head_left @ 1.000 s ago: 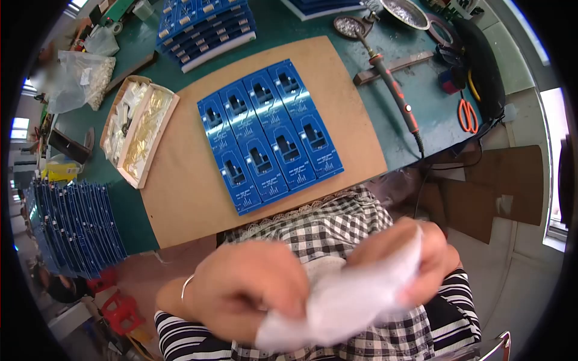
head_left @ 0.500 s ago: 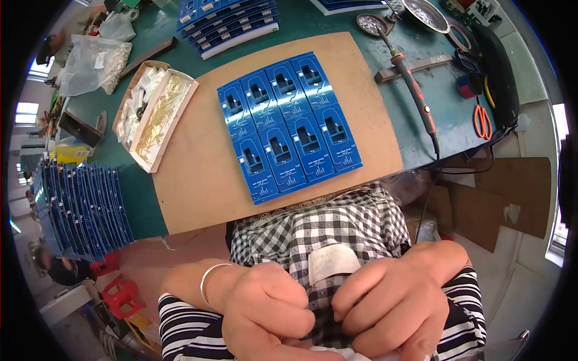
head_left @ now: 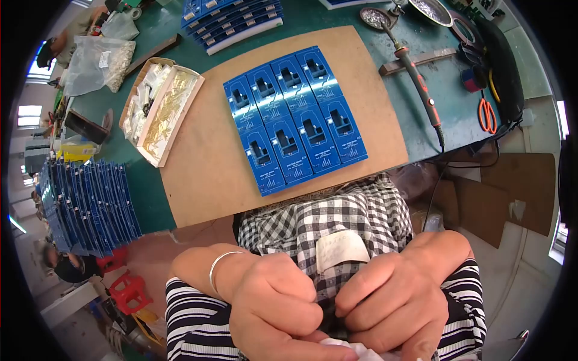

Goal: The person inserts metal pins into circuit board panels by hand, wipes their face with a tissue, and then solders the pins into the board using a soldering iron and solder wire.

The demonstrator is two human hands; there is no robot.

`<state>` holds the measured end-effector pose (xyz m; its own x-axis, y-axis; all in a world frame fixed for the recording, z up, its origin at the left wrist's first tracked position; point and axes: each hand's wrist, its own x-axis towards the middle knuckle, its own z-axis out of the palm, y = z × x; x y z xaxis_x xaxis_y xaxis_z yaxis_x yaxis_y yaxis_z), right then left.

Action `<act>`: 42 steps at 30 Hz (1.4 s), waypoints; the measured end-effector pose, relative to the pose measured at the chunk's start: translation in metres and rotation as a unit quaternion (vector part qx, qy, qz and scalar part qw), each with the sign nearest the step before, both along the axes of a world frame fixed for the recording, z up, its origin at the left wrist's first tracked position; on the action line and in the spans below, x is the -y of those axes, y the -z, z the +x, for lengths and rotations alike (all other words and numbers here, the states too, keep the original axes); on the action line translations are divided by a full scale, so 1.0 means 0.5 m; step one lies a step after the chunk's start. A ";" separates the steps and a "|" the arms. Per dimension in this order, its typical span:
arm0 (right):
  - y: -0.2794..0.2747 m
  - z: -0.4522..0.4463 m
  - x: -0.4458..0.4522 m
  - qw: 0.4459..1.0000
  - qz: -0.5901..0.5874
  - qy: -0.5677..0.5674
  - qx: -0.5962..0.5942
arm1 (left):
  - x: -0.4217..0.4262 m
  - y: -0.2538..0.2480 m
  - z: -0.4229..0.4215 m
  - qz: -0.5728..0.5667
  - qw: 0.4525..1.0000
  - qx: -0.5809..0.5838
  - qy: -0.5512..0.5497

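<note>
Both hands are low in the view, above the lap. My left hand [head_left: 274, 310], with a bracelet at the wrist, has its fingers closed on a white cloth or tissue [head_left: 361, 351]. My right hand [head_left: 394, 301] grips the same white piece from the other side, fingers curled. Most of it is hidden by the hands and the lower edge. Just above them a pale label [head_left: 342, 250] lies on the checked apron [head_left: 319, 219]. A blue circuit board panel [head_left: 295, 120] rests on the brown board [head_left: 205, 144], touched by neither hand.
A parts box [head_left: 159, 111] lies left of the panel, with upright blue boards [head_left: 90, 204] farther left. More boards [head_left: 235, 24] are stacked behind. At right are a soldering iron [head_left: 418, 87], a solder spool [head_left: 472, 78] and orange-handled scissors [head_left: 487, 115]. A red stool [head_left: 129, 290] stands lower left.
The white piece, earlier stretched between the raised, blurred hands, is now bunched low between them. Both hands have moved down and closer together. The bench appears shifted up and right in the view.
</note>
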<state>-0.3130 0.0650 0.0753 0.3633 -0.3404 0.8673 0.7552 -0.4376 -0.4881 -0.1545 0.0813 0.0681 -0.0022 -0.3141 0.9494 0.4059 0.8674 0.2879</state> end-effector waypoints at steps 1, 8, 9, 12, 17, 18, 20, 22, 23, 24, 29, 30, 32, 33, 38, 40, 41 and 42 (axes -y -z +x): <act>0.003 -0.001 0.002 1.000 0.000 -0.007 -0.007 | 0.000 0.006 -0.006 0.001 1.000 -0.010 -0.027; -0.021 0.013 0.017 0.999 0.003 0.012 -0.046 | -0.001 -0.011 0.029 0.115 0.981 0.145 0.058; -0.020 0.013 0.018 0.999 0.004 0.010 -0.044 | 0.006 -0.015 0.033 0.123 0.976 0.161 0.076; -0.014 0.029 0.015 1.000 0.011 0.024 -0.015 | 0.008 0.001 0.051 0.112 0.967 0.186 0.131; 0.005 0.058 -0.007 0.994 0.071 -0.004 0.077 | -0.014 0.010 0.057 0.201 0.946 0.129 0.219; 0.006 0.058 -0.008 0.993 0.080 -0.020 0.083 | -0.014 0.008 0.055 0.183 0.956 0.119 0.197; 0.006 0.058 -0.006 0.991 0.098 -0.050 0.082 | -0.014 0.002 0.041 0.145 0.972 0.096 0.159; 0.004 0.066 -0.007 0.984 0.113 -0.076 0.114 | -0.053 0.043 0.031 0.126 0.986 0.037 0.107; 0.006 0.081 -0.013 0.977 0.122 -0.083 0.153 | -0.091 0.085 0.027 0.126 0.989 -0.011 0.075; 0.008 0.076 -0.018 0.976 0.127 -0.106 0.143 | -0.085 0.060 0.039 0.177 0.979 0.030 0.095; 0.007 0.029 -0.006 0.972 0.112 -0.201 0.053 | -0.038 -0.023 0.022 0.282 0.931 0.084 0.217; 0.006 0.054 -0.012 0.971 0.116 -0.179 0.107 | -0.036 -0.023 0.019 0.262 0.940 0.089 0.202; 0.008 0.065 -0.020 0.978 0.100 -0.103 0.152 | -0.032 -0.018 0.013 0.226 0.954 0.098 0.170; 0.010 0.057 -0.015 0.986 0.076 -0.049 0.140 | -0.043 -0.013 0.003 0.236 0.965 0.066 0.094; -0.002 0.001 -0.013 0.994 0.098 0.048 0.021 | -0.085 -0.013 -0.014 0.228 0.954 0.067 -0.183; -0.010 0.001 -0.013 0.985 0.166 0.046 0.024 | -0.072 -0.015 -0.019 0.163 0.959 0.087 -0.214; -0.011 0.000 -0.013 0.979 0.201 0.034 0.019 | -0.054 -0.008 -0.011 0.100 0.970 0.099 -0.200; -0.015 -0.008 -0.020 0.970 0.243 0.010 0.004 | -0.039 -0.004 0.000 0.039 0.974 0.113 -0.191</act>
